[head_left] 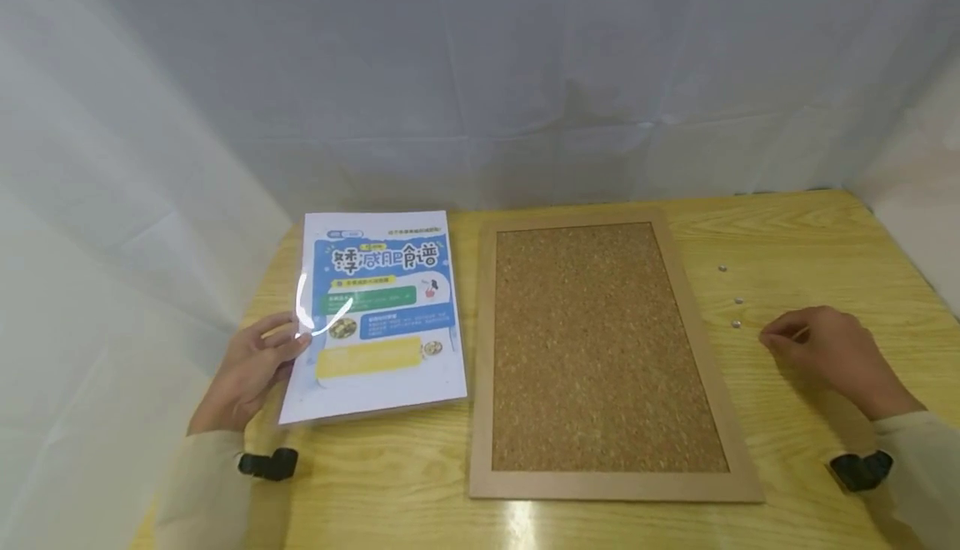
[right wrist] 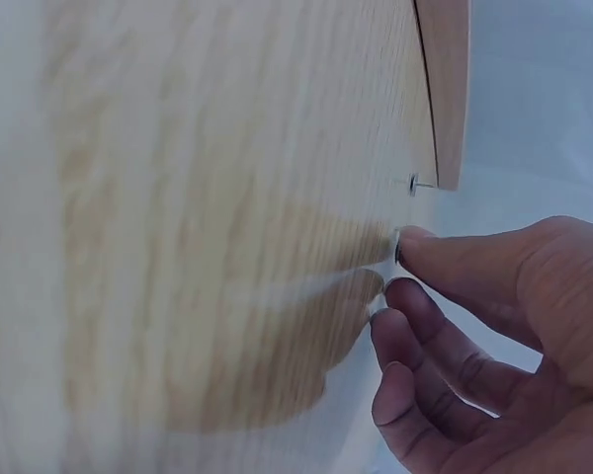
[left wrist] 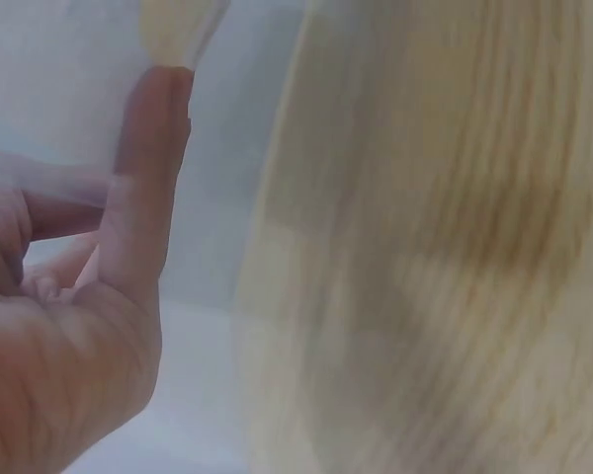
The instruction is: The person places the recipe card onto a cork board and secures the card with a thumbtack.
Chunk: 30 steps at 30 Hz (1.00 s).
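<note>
My left hand (head_left: 251, 362) grips the left edge of a glossy laminated poster (head_left: 405, 383), thumb on its face and other fingers partly hidden behind. The poster has blue, green and yellow printed panels. In the left wrist view the left hand (left wrist: 89, 286) holds its clear edge. My right hand (head_left: 832, 350) is low over the table, right of several small silvery thumbtacks (head_left: 736, 324). From the right wrist, a gap shows between thumb and index fingertips; a thumbtack (right wrist: 413, 185) lies beyond them, and a small dark piece (right wrist: 397, 247) shows at the thumb tip.
A cork board (head_left: 600, 350) with a pale wooden frame (head_left: 615, 486) lies on the table (head_left: 382, 475), between the poster and the thumbtacks. White cloth (head_left: 480, 58) hangs behind the table and at both sides. A black strap device (head_left: 268, 464) is on each wrist.
</note>
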Motion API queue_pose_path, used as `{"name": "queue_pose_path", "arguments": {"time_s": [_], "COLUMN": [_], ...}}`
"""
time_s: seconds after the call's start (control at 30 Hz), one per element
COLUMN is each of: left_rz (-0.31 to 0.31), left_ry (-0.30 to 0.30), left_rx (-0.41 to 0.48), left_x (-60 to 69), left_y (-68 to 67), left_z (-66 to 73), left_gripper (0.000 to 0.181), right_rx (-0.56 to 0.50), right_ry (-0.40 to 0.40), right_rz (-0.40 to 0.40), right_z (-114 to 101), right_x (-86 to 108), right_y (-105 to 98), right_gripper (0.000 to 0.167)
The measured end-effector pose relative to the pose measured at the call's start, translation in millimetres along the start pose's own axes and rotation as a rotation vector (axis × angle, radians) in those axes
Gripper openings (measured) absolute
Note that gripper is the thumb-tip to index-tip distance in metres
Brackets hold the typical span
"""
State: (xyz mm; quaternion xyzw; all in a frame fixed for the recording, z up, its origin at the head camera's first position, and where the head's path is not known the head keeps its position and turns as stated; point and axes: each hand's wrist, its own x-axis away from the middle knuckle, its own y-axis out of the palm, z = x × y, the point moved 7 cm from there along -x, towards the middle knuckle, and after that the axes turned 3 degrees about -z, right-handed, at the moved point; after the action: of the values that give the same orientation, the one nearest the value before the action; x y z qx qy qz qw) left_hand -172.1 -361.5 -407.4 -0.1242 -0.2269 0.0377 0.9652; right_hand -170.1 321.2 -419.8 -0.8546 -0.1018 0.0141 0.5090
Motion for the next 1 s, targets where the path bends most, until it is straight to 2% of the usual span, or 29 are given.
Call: {"name": "queue_pose_path", "arguments": {"time_s": [0.1,0.2,0.37,0.5,0.63,1.0], "left_rz": [-0.014,-0.033,-0.059,-0.108,-0.119,-0.127], "left_ry": [0.058,0.112,0.118,0.139,0.171,0.193], "left_rx": [0.040,0.046,0.037,0.053,0.068,0.106], "left_x": [5.8,10.6,11.5,8.9,8.6,8.4], "left_y": [6.1,18.4,49.0,78.5,79.3,77.1], "left_z": [9.2,21.2,36.2,43.9,45.9,46.3], "left_gripper": [0.070,0.067,0.061,0.053,0.048,0.039], "right_rx": [0.008,0.010,0.037,0.048,0.018,-0.022], "right_ry": [0.017,0.025,-0.006,-0.010,-0.039,-0.145], "right_rz": [0.023,0.066,0.172,0.204,0.194,0.187], "right_z": [2,1,-9,-16,-46,-130], "right_x": [1.2,3.0,6.3,7.0,-12.0,-61.6], "right_y": [-2,-5,-12,-15,-8,15], "right_gripper": [0.024,0.024,0.017,0.017,0.019,0.021]}}
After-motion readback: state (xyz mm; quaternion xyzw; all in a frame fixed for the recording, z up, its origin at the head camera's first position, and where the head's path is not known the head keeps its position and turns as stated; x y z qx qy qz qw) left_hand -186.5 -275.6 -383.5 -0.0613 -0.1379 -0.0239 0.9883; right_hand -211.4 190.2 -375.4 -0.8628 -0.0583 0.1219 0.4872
